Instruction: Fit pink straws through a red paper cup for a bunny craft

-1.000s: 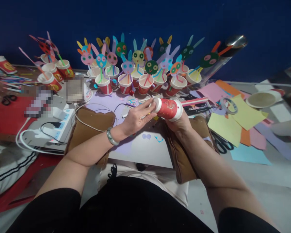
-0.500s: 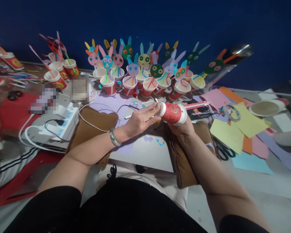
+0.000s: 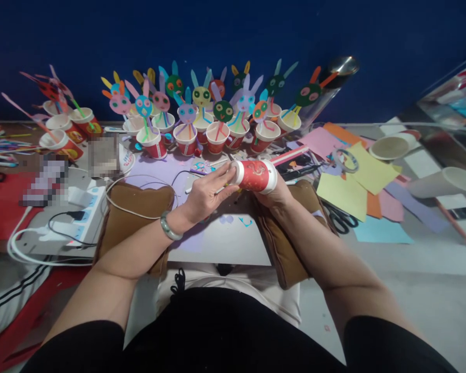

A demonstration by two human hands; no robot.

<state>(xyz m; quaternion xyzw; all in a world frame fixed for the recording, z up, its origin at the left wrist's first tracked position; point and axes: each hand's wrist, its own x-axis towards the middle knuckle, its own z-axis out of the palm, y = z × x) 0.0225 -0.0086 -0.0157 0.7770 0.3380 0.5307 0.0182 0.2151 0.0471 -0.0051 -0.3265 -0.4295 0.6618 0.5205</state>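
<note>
A red and white paper cup [image 3: 255, 175] lies on its side in the air over the table. My right hand [image 3: 276, 194] is wrapped round it from below and the right, its fingers mostly hidden behind the cup. My left hand [image 3: 213, 190] is at the cup's left end, fingers pressed together on its rim; a thin white stick shows between thumb and fingers. Beyond the hands stand rows of similar cups [image 3: 186, 139] with coloured paper rabbit heads [image 3: 222, 111] on straws. Small purple and blue paper scraps [image 3: 245, 221] lie below my hands.
Brown cushions [image 3: 135, 202] lie under both forearms. To the left are a power strip [image 3: 87, 223], cables and red paper [image 3: 2, 207]. Coloured paper sheets [image 3: 344, 194], a tape roll [image 3: 345, 160], black scissors [image 3: 341, 220] and blank cups [image 3: 445, 182] lie to the right.
The view has turned to the right, so the table's items appear further left. Both hands keep nearly the same hold on the cup.
</note>
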